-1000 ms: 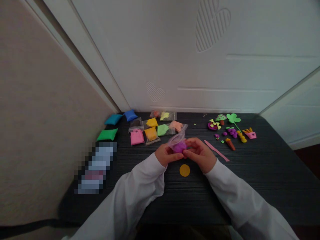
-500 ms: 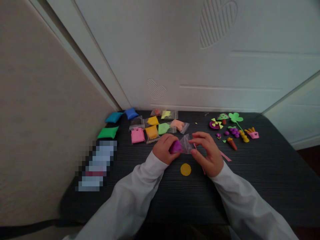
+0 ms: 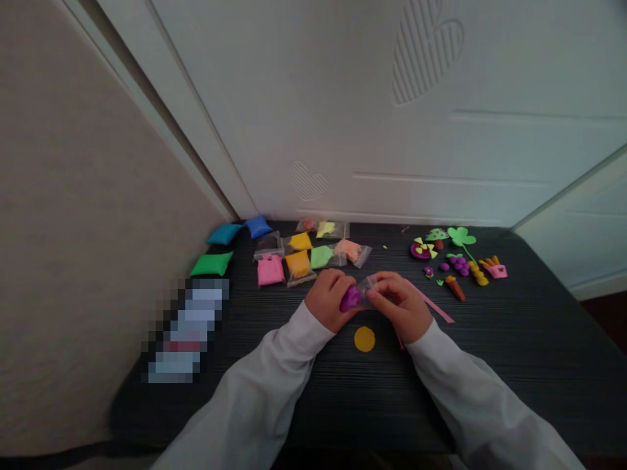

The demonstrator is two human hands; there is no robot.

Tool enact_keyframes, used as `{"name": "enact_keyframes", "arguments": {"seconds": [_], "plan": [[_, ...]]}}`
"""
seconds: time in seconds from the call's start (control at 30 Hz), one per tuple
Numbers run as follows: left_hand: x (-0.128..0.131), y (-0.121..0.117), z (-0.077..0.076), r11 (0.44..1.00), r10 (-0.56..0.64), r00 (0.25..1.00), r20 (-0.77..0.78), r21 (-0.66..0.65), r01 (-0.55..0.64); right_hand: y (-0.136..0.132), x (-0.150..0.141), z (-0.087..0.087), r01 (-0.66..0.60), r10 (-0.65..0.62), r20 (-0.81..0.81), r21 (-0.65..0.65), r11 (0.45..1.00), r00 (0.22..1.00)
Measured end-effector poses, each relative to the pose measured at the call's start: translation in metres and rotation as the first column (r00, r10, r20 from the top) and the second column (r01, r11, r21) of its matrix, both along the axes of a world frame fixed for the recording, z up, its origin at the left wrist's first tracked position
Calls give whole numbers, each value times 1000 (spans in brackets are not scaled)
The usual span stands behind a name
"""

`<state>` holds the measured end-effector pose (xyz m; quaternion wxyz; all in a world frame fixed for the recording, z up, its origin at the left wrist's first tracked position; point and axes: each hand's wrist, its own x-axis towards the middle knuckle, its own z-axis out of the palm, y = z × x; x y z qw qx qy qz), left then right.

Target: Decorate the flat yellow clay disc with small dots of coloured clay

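My left hand (image 3: 331, 301) is closed around the filled end of a small clear plastic bag of purple modelling clay (image 3: 351, 298). At the bag's clear, unfilled end, my right hand (image 3: 400, 305) pinches the plastic between thumb and fingers. A flat yellow clay disc (image 3: 364, 339) lies on the table just below the two hands. Thin pink clay strips (image 3: 434, 305) lie by my right hand, which partly covers them.
Several clay packets, such as a pink one (image 3: 271, 270) and a green one (image 3: 212, 264), lie at the back left of the dark table (image 3: 529, 365). Finished clay figures, including a clover (image 3: 461, 237) and a brown cone (image 3: 455, 288), are at the right. A pixelated rectangle (image 3: 189, 329) lies far left.
My right hand has moved left and closed on the clear end of the bag, where before its fingers were spread beside it. The left hand still holds the purple clay end.
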<state>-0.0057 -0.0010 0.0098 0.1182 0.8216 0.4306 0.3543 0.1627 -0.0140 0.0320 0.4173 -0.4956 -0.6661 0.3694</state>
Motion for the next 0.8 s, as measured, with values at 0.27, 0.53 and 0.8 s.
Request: {"name": "enact_keyframes", "arguments": {"seconds": [0.27,0.53,0.8], "plan": [[7,0,3,629,190,685,704,-623,465,5,4,-10,-13,-19,-367,-84,996,930],[2,0,4,745,158,861,483,-631,217,-1,0,-2,4,-15,-221,-47,999,975],[-1,1,7,931,15,969,246,-357,76,5,1,-14,3,-48,-292,-150,989,955]]}}
